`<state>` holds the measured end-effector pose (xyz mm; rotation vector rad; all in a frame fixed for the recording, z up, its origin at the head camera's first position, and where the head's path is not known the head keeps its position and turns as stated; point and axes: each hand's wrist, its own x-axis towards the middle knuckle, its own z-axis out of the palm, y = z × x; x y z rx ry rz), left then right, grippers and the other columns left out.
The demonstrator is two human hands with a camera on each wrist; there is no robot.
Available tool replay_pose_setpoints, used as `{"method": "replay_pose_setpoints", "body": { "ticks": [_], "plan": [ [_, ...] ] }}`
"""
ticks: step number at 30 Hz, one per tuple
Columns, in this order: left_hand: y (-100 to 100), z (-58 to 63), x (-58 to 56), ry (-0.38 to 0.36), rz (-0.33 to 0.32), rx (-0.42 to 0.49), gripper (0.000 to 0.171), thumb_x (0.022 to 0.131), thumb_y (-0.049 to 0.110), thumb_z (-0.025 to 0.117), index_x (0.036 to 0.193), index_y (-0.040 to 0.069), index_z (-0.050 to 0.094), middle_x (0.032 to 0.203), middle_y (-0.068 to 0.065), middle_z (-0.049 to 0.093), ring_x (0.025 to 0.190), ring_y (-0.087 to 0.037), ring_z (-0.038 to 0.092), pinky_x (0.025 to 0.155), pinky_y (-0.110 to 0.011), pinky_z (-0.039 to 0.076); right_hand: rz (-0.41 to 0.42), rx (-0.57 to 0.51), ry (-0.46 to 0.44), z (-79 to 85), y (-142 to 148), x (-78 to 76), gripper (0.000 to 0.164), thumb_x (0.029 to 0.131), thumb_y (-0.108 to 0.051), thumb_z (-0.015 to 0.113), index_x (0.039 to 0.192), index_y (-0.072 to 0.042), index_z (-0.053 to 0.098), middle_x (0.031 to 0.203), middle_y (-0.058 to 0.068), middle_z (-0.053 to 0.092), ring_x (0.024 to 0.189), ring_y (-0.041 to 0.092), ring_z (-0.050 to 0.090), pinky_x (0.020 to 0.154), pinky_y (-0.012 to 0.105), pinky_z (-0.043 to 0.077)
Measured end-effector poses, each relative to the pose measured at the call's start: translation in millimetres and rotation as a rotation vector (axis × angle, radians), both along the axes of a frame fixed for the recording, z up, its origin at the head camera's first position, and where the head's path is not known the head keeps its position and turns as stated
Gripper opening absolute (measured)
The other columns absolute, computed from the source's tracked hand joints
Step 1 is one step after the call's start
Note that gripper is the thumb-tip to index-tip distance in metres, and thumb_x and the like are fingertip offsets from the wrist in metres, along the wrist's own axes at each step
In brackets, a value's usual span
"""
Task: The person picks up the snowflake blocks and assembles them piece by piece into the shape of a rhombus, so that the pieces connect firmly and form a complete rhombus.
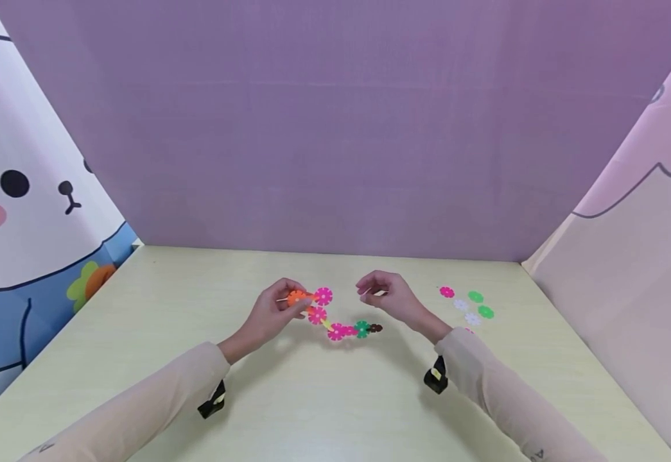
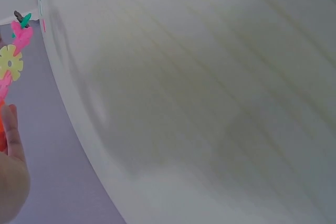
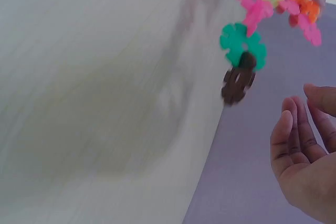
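My left hand (image 1: 271,309) pinches an orange notched disc (image 1: 296,298) in a chain of flower-shaped interlocking discs. From there the chain hangs above the table, running through pink discs (image 1: 317,315), a yellow one (image 2: 9,63), more pink ones, a green disc (image 3: 242,44) and brown discs (image 3: 239,80) at its far end. Another pink disc (image 1: 323,296) sticks out at the upper end. My right hand (image 1: 390,296) hovers to the right of the chain, apart from it, fingers loosely bent with nothing between them.
On the table's right side lie several loose discs: a pink one (image 1: 447,292), white ones (image 1: 472,318) and green ones (image 1: 485,312). A purple panel (image 1: 335,128) stands along the table's back edge. Printed cloths (image 1: 34,244) hang at both sides.
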<state>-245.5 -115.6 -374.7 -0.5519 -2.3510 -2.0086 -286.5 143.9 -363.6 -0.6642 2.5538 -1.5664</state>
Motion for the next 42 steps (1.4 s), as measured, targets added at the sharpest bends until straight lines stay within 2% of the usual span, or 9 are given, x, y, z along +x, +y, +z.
{"method": "replay_pose_setpoints", "body": {
  "ticks": [12, 22, 29, 33, 36, 42],
  "plan": [
    [-5.6, 2.3, 3.3, 0.009, 0.008, -0.012, 0.025, 0.085, 0.006, 0.063, 0.104, -0.004, 0.05, 0.098, -0.022, 0.06, 0.084, -0.033, 0.066, 0.072, -0.036, 0.056, -0.08, 0.128, 0.05, -14.3, 68.9, 4.1, 0.021, 0.082, -0.003, 0.065, 0.102, 0.0, 0.062, 0.101, 0.024, 0.062, 0.09, 0.025, 0.062, 0.07, 0.02, 0.05],
    [-8.3, 3.2, 4.3, -0.01, 0.024, -0.024, 0.026, 0.085, 0.006, 0.063, 0.105, -0.005, 0.05, 0.098, -0.022, 0.06, 0.087, -0.043, 0.062, 0.069, -0.03, 0.056, -0.123, 0.256, 0.097, -25.3, 123.8, 15.6, 0.023, 0.081, 0.002, 0.063, 0.102, 0.009, 0.059, 0.099, 0.024, 0.062, 0.088, 0.029, 0.063, 0.07, 0.018, 0.05],
    [-9.6, 5.3, 5.2, -0.013, 0.027, -0.029, 0.026, 0.085, 0.006, 0.063, 0.103, -0.006, 0.05, 0.097, -0.022, 0.06, 0.087, -0.044, 0.062, 0.07, -0.031, 0.056, -0.149, 0.359, 0.115, -30.7, 150.5, 18.2, 0.019, 0.079, 0.004, 0.062, 0.097, 0.007, 0.06, 0.093, 0.021, 0.064, 0.084, 0.028, 0.062, 0.06, 0.02, 0.05],
    [-11.0, 1.8, 2.1, -0.002, 0.028, -0.031, 0.025, 0.084, 0.006, 0.063, 0.103, -0.005, 0.05, 0.097, -0.023, 0.06, 0.085, -0.042, 0.063, 0.07, -0.033, 0.056, -0.166, 0.394, 0.101, -34.2, 160.9, 19.5, 0.019, 0.076, 0.005, 0.063, 0.094, 0.006, 0.06, 0.09, 0.019, 0.064, 0.081, 0.026, 0.062, 0.056, 0.02, 0.049],
    [-12.9, -5.8, -3.5, 0.001, 0.026, -0.02, 0.026, 0.084, 0.008, 0.064, 0.103, -0.003, 0.05, 0.098, -0.022, 0.06, 0.084, -0.039, 0.064, 0.07, -0.035, 0.056, -0.18, 0.423, 0.087, -35.4, 165.2, 21.7, 0.019, 0.073, 0.005, 0.065, 0.092, 0.005, 0.06, 0.088, 0.018, 0.064, 0.08, 0.026, 0.061, 0.056, 0.02, 0.048],
    [-14.9, -17.0, -10.7, 0.013, 0.033, -0.028, 0.03, 0.083, 0.016, 0.066, 0.105, 0.0, 0.051, 0.099, -0.019, 0.061, 0.083, -0.034, 0.066, 0.069, -0.03, 0.056, -0.186, 0.487, 0.063, -36.3, 171.9, 24.9, 0.02, 0.071, 0.005, 0.067, 0.089, 0.003, 0.061, 0.085, 0.012, 0.064, 0.078, 0.022, 0.06, 0.057, 0.02, 0.047]
  ]
}}
